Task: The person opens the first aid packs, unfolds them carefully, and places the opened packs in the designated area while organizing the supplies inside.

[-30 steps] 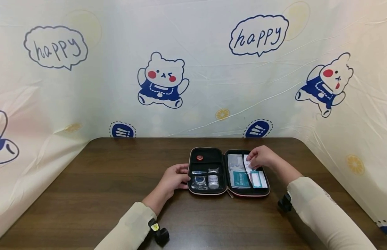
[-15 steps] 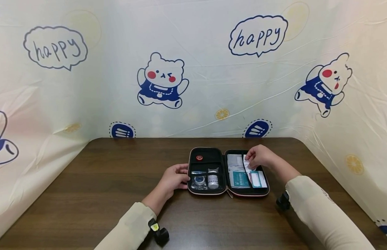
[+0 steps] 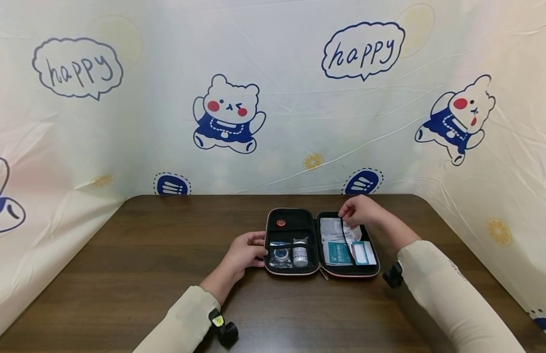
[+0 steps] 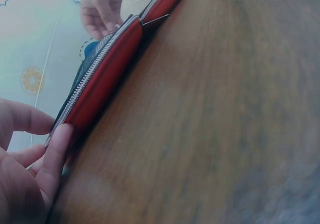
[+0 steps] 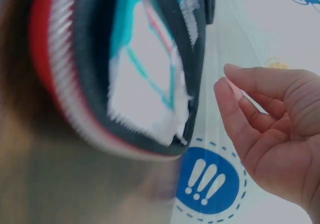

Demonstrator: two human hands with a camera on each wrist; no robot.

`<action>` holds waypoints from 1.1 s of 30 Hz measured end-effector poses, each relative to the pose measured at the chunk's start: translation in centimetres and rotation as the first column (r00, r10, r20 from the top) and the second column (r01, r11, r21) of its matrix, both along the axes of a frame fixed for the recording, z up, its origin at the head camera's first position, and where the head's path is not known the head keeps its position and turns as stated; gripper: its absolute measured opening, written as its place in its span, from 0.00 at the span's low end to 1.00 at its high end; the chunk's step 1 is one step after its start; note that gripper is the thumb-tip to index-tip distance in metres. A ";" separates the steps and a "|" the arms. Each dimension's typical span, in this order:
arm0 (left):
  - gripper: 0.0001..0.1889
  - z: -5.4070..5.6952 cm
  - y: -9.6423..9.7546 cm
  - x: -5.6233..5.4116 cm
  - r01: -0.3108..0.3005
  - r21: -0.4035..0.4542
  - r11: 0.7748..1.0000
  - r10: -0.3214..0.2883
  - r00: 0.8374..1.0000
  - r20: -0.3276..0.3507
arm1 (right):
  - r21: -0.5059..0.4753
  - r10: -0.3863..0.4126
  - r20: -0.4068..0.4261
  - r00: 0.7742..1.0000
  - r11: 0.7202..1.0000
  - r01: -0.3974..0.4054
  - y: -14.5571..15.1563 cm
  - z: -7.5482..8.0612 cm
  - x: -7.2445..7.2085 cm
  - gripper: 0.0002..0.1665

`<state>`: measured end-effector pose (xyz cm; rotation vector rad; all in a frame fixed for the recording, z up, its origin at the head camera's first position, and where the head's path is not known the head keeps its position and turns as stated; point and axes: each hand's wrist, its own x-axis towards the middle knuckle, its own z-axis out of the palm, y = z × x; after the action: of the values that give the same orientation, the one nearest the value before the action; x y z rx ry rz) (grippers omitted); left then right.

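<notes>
An unzipped hard case (image 3: 301,219), black inside, lies spread flat on the table; its red shell (image 4: 112,58) shows in the left wrist view. My left hand (image 3: 245,252) grips its left edge between thumb and fingers. In the left half sit a red button-like piece (image 3: 281,223), a bagged ring-shaped item (image 3: 281,255) and a small white bottle (image 3: 300,256). The right half holds white packets (image 3: 330,229), a teal packet (image 3: 339,253) and a white-teal packet (image 3: 364,253) beneath a black strap (image 3: 346,240). My right hand (image 3: 363,212) hovers over that half's top, fingertips near each other, nothing visible between them.
The brown wooden table (image 3: 123,274) extends around the case. A printed curtain (image 3: 290,122) stands behind its back edge and along both sides. A zipper pull (image 3: 323,273) hangs at the case's front, between the halves.
My right hand has moved up and slightly left, away from the white packet under the strap that its fingertips were at. The left hand has stayed on the case's edge.
</notes>
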<state>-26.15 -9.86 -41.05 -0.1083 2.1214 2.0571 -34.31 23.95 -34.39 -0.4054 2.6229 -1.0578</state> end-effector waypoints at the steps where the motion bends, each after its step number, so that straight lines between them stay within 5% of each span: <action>1: 0.26 0.0 0.0 0.0 0.001 0.000 1.000 -0.001 1.000 -0.001 | -0.010 0.009 0.001 1.000 1.000 -0.009 -0.2 0.1 0.0 0.12; 26: 0.27 0.1 -0.1 0.2 0.027 0.018 0.999 -0.027 1.000 -0.016 | -0.047 0.209 -0.022 0.978 0.976 -0.210 -6.1 2.4 -1.4 0.19; 33: 0.27 0.3 -0.1 0.2 0.029 0.021 0.999 -0.029 0.999 -0.018 | -0.040 0.213 -0.005 0.977 0.976 -0.213 -7.9 2.6 -2.1 0.19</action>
<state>-25.96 -9.95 -40.74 -0.0558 2.0986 2.0709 -36.40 16.08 -31.82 -0.6795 2.4936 -1.0398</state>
